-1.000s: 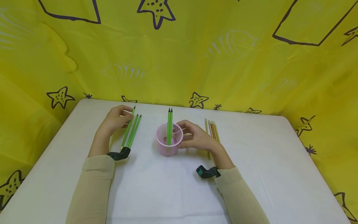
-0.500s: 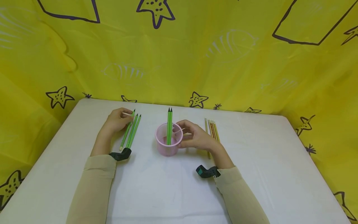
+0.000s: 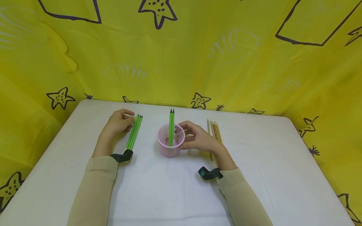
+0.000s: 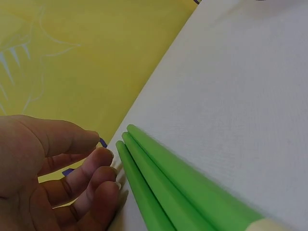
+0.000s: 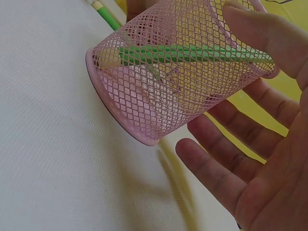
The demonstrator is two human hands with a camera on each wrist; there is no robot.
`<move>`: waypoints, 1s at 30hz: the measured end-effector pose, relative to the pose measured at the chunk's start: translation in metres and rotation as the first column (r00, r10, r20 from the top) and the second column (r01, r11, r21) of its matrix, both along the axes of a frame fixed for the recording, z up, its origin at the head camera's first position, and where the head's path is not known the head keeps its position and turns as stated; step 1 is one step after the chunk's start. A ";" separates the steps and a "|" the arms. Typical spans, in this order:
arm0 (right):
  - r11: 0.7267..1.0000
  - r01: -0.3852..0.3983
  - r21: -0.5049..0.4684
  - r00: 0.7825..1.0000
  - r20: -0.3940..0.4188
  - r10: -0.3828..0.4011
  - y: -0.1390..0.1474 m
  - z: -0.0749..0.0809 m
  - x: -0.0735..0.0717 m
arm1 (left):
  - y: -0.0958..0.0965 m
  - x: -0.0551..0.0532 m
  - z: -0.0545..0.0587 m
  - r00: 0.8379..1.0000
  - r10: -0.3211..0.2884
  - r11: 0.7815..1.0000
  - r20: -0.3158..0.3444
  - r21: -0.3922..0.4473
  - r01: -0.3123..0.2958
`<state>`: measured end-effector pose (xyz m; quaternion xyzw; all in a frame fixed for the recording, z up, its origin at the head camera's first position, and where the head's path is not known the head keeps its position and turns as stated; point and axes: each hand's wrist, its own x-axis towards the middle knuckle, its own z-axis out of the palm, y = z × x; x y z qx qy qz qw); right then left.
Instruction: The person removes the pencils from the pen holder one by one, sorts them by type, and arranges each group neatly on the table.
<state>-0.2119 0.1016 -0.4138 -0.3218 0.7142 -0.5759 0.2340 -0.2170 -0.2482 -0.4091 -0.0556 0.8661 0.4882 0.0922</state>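
A pink mesh pencil cup (image 3: 169, 152) stands mid-table, with two green pencils (image 3: 171, 125) upright in it, black tips up. My right hand (image 3: 200, 138) holds the cup from its right side; in the right wrist view the thumb lies by the rim and the fingers curve along the mesh. Three more green pencils (image 3: 134, 133) lie side by side on the table to the left, tips away from me. Just left of their tip ends is my left hand (image 3: 120, 121), fingers loosely bent, nothing between thumb and fingers in the left wrist view.
Several yellowish pencils (image 3: 217, 131) lie right of the cup, partly hidden behind my right wrist, with one gold pencil (image 3: 208, 127) slightly apart. A white cloth covers the table (image 3: 158, 194). Behind it hangs a yellow patterned curtain (image 3: 181, 62).
The leftmost green pencil has moved right against the other two, and my left hand has let go of it. My right hand and the cup have stayed put.
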 end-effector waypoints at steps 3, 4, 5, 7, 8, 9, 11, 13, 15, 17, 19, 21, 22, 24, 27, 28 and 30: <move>1.000 0.002 0.003 1.000 0.003 -0.002 0.000 0.000 0.000 | 0.000 0.000 0.000 1.000 0.003 1.000 0.000 0.000 -0.003; 1.000 0.002 0.003 1.000 0.003 -0.002 0.000 0.000 0.000 | 0.000 0.000 0.000 1.000 0.003 1.000 -0.001 0.002 -0.003; 1.000 0.002 0.002 1.000 0.003 -0.002 0.000 0.000 0.000 | 0.000 0.000 0.001 1.000 0.000 1.000 -0.005 0.000 0.000; 1.000 0.001 0.000 1.000 0.008 -0.001 0.000 0.000 0.000 | 0.001 -0.001 0.002 1.000 0.000 1.000 -0.005 0.008 0.000; 1.000 0.001 0.001 1.000 0.008 -0.001 0.000 0.000 0.001 | 0.001 -0.001 0.004 1.000 0.001 1.000 -0.005 0.016 -0.001; 1.000 0.000 0.002 1.000 0.007 0.000 0.000 0.000 0.001 | 0.002 -0.001 0.005 1.000 -0.001 1.000 -0.007 0.023 0.001; 1.000 0.000 0.004 1.000 0.007 0.000 0.000 0.000 0.001 | 0.004 -0.001 0.009 1.000 -0.003 0.999 -0.013 0.046 0.004; 1.000 0.000 0.006 1.000 0.007 0.000 0.000 0.001 0.001 | 0.006 0.000 0.014 1.000 -0.006 0.997 -0.027 0.074 0.008; 1.000 0.001 0.008 1.000 0.004 -0.001 0.000 0.001 0.001 | 0.008 0.002 0.019 0.999 -0.013 0.995 -0.045 0.099 0.017; 1.000 0.004 0.010 1.000 0.002 -0.004 0.000 0.001 0.001 | 0.011 0.004 0.025 0.998 -0.019 0.992 -0.067 0.121 0.027; 1.000 0.005 0.012 1.000 0.001 -0.005 0.000 0.001 0.001 | 0.013 0.005 0.029 0.996 -0.029 0.988 -0.083 0.148 0.041; 1.000 0.005 0.015 1.000 -0.003 -0.005 0.000 0.001 0.001 | 0.016 0.006 0.033 0.995 -0.042 0.983 -0.095 0.174 0.058; 1.000 0.004 0.014 1.000 -0.003 -0.004 0.000 0.001 0.001 | 0.017 0.007 0.035 0.993 -0.053 0.979 -0.101 0.190 0.071; 1.000 0.002 0.013 1.000 -0.006 -0.002 0.000 0.001 0.001 | 0.021 0.007 0.039 0.990 -0.078 0.970 -0.115 0.221 0.102; 1.000 -0.001 0.010 1.000 -0.008 0.001 0.000 0.001 0.001 | 0.026 0.009 0.044 0.984 -0.117 0.956 -0.135 0.254 0.149; 1.000 -0.002 0.008 1.000 -0.008 0.002 0.000 0.001 0.001 | 0.028 0.009 0.045 0.982 -0.128 0.952 -0.140 0.261 0.161; 1.000 -0.003 0.005 1.000 -0.006 0.003 0.000 0.001 0.001 | 0.031 0.009 0.046 0.978 -0.144 0.944 -0.149 0.277 0.181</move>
